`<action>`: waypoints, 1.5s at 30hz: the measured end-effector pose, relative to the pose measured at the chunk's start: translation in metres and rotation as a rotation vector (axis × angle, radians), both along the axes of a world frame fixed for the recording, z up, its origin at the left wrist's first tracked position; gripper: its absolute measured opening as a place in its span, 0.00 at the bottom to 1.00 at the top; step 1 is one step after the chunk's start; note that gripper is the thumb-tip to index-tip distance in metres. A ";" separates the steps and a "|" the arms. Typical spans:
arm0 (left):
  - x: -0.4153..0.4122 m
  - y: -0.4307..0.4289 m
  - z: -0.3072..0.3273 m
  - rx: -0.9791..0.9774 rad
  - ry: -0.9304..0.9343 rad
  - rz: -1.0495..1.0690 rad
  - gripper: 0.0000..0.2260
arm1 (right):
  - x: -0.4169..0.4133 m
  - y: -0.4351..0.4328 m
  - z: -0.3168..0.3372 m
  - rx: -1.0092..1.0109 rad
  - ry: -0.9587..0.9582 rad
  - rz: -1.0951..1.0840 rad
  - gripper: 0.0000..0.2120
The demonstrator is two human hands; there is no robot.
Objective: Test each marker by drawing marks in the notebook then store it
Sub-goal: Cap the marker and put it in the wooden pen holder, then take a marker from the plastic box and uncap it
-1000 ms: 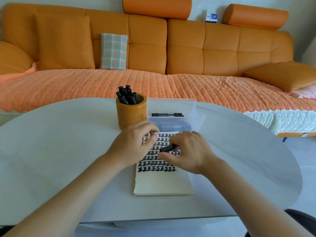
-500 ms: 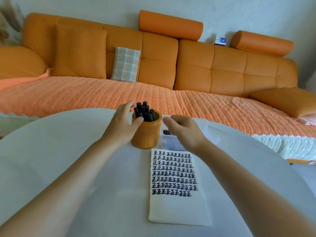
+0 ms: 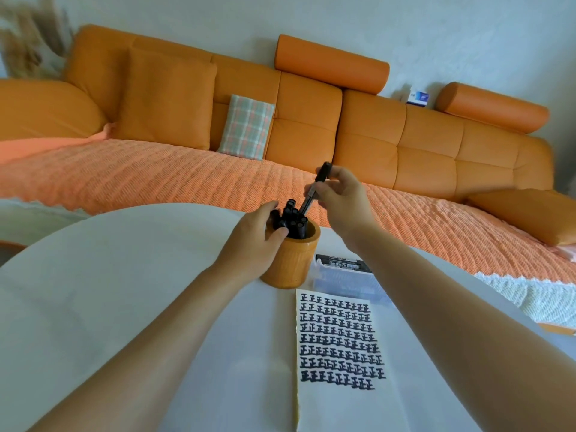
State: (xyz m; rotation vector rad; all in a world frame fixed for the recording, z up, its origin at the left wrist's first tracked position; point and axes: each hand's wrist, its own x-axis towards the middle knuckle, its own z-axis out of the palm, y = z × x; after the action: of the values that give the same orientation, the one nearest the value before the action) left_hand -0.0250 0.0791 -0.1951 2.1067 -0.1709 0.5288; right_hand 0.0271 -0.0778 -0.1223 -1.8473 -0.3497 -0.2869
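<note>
My right fingers [image 3: 327,191] pinched a marker [image 3: 311,194] whose long axis ran from 1 down to 7 o'clock into the cup [image 3: 294,260] that my left fingers [image 3: 277,233] gripped, with the notebook [image 3: 339,344] at the cup's 5 o'clock, nearer my right.

A second ago both hands were down on the notebook [image 3: 339,344], the right one with a marker at the page. They've left it since, and the rows of marks lie uncovered. The left hand [image 3: 252,241] went to the orange cup [image 3: 291,266] and now grips its rim. The right hand [image 3: 339,198] passed over the clear box [image 3: 346,280], then rose above the cup, pinching a tilted marker [image 3: 309,198] with its lower end among the others there.
</note>
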 end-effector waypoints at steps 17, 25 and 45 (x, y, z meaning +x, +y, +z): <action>0.008 -0.007 -0.001 -0.094 0.036 -0.050 0.21 | -0.026 -0.004 -0.031 -0.733 -0.026 0.155 0.36; 0.008 -0.009 -0.002 -0.102 0.044 -0.024 0.22 | -0.015 -0.002 -0.043 -0.595 0.032 0.040 0.27; -0.001 -0.001 -0.006 -0.052 0.133 -0.158 0.34 | -0.008 0.010 -0.022 -0.754 -0.141 0.216 0.22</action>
State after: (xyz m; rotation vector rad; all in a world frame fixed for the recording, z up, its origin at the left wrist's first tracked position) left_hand -0.0261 0.0781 -0.2016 2.0489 -0.2421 0.2951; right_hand 0.0192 -0.0682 -0.1442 -2.5009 -0.8349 -0.1404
